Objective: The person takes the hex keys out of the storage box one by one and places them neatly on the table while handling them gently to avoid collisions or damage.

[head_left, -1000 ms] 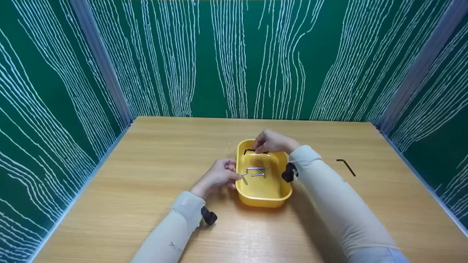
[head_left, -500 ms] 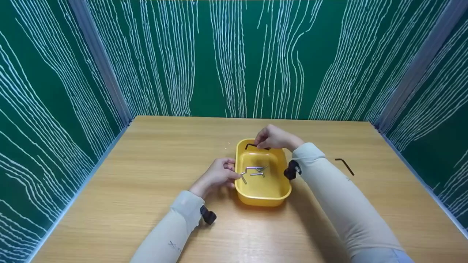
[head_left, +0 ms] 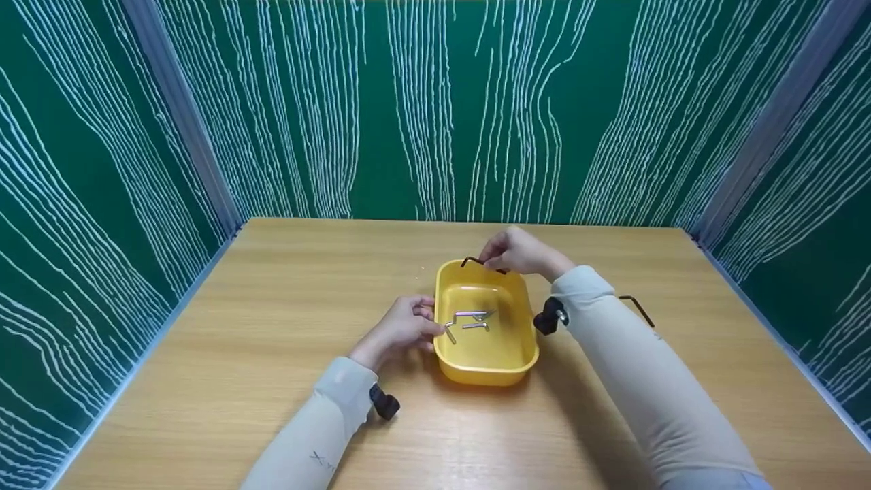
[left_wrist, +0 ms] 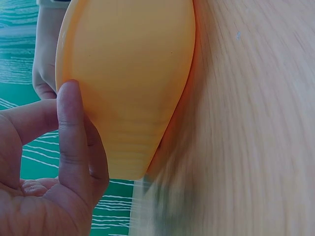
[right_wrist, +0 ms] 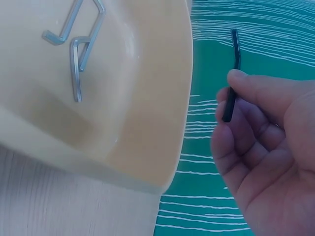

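We read this as a lab-type recording booth. 3 green panels with wavy white lines, a back wall point(head_left: 388, 122), left wall point(head_left: 68, 238) and right wall point(head_left: 810, 224), box in a wood-grain table point(head_left: 272, 306). We see 2 greyish corner posts point(head_left: 180, 102) at the back joints and pale strips point(head_left: 146, 354) along the table's side edges. 2 black wrist cameras point(head_left: 385, 403) fit a capture setup. Silver L-shaped keys point(right_wrist: 76, 69) in a yellow tray point(head_left: 486, 378) add a workshop-bench hint. We can't tell what building it's in.
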### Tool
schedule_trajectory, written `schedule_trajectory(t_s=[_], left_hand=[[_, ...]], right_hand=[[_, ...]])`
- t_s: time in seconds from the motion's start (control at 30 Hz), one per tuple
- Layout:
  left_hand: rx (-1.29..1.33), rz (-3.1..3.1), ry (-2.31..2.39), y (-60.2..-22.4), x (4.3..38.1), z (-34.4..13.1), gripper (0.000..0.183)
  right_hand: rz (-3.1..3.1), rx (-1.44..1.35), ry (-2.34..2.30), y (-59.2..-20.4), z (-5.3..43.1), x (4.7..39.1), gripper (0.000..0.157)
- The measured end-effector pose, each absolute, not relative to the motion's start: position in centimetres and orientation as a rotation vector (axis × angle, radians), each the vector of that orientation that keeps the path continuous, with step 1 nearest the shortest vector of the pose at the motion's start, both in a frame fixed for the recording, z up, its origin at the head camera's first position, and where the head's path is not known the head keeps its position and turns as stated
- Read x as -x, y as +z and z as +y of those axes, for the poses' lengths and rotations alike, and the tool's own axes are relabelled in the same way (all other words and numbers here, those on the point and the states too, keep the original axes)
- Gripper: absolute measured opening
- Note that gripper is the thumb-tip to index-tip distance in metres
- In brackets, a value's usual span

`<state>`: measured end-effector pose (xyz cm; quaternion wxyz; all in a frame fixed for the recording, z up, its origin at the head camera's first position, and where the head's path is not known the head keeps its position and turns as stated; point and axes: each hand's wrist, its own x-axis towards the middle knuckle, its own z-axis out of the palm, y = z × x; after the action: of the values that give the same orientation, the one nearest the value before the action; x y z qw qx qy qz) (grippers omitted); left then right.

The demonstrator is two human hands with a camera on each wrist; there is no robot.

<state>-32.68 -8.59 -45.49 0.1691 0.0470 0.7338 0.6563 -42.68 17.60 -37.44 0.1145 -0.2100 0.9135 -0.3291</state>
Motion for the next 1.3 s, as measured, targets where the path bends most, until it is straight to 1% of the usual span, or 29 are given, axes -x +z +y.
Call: schedule_trajectory(t_s=[0.37,0.6,0.87,1.3], left_hand=[[-0.120,2.126,1.835,-45.4,32.6,-8.7,0.069],[-0.158,2.106,1.860,-45.4,32.5,-8.6,0.068],[-0.152,2.106,1.848,-45.5,32.7,-8.6,0.069],[-0.149,2.114,1.844,-45.7,32.7,-8.6,0.067]], right_hand=[[2.692,0.556,-1.034,-36.9,19.1,42.3,0.017],[2.709,0.506,-1.066,-36.9,20.2,42.2,0.017],[2.747,0.495,-1.078,-37.0,21.4,41.9,0.016],[2.794,0.505,-1.098,-37.1,23.8,41.5,0.013]])
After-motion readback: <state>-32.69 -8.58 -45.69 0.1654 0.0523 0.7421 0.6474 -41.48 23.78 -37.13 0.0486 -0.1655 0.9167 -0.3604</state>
